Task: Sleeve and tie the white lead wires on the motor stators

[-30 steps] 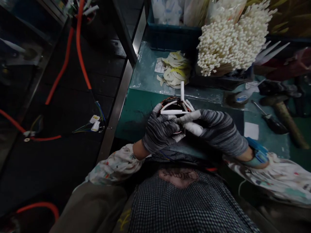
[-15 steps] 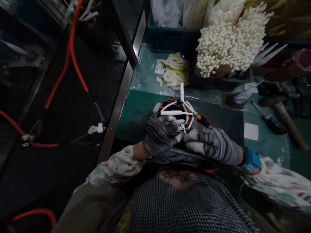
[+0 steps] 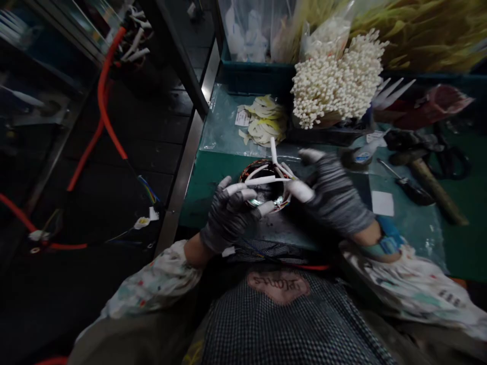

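- Standing at the back, a teal bin (image 3: 258, 77) holds clear bags (image 3: 282, 30) with white pieces (image 3: 249, 36) inside.
- White-tipped sticks (image 3: 338, 83) bunch above a dark tray (image 3: 323, 136).
- Cream strips (image 3: 266, 120) lie in or on a flat plastic bag (image 3: 217, 132).
- The wire ring (image 3: 248, 170), white tubes (image 3: 262, 180) across it, is between both hands.
- The left hand (image 3: 230, 218) reaches its near-left edge; whether it grasps, I cannot tell.
- The right hand (image 3: 338, 195) is spread loose, thumb by the ring's right edge.

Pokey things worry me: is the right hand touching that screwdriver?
Apart. The head view plainly shows a gap, with a white square, between the right hand and screwdriver.
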`<action>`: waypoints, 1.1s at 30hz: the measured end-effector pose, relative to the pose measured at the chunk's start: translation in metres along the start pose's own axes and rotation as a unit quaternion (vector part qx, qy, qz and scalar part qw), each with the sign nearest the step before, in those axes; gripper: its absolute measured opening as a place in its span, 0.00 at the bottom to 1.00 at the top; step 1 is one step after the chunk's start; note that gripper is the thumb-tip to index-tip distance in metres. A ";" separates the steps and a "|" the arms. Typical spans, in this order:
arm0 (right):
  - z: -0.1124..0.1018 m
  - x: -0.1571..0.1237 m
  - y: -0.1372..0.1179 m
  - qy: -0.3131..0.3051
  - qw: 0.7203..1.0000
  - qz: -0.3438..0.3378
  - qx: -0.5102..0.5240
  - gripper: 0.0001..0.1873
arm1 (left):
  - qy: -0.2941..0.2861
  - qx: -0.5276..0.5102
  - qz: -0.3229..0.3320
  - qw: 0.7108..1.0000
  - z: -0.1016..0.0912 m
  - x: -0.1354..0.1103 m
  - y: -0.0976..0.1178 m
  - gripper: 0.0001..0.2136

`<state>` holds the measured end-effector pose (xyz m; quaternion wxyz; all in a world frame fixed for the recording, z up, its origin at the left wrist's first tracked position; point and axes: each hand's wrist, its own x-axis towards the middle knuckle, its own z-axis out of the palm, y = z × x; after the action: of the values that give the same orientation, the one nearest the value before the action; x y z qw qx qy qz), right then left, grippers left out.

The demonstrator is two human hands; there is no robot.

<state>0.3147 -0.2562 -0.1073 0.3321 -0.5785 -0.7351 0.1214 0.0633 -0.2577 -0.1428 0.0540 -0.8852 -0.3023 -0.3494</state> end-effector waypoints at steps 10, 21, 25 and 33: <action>0.014 0.071 0.023 -0.292 0.943 -0.107 0.121 0.25 | -0.174 0.093 0.173 0.965 -0.057 0.041 -0.016 0.10; -0.006 -0.021 0.042 -0.067 0.983 0.104 0.134 0.20 | -0.060 -0.088 0.038 0.994 -0.008 0.001 -0.028 0.11; 0.001 -0.011 0.044 -0.023 0.993 0.080 0.089 0.16 | -0.004 -0.026 -0.017 1.000 0.008 -0.003 -0.003 0.15; -0.002 0.058 0.029 0.101 0.991 0.017 -0.086 0.17 | 0.033 0.025 -0.051 0.998 0.018 -0.005 0.017 0.14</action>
<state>0.3322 -0.1936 -0.1021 0.3513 -0.6268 -0.6955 0.0047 0.0809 -0.2681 -0.1579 0.0684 -0.8549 -0.3538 -0.3732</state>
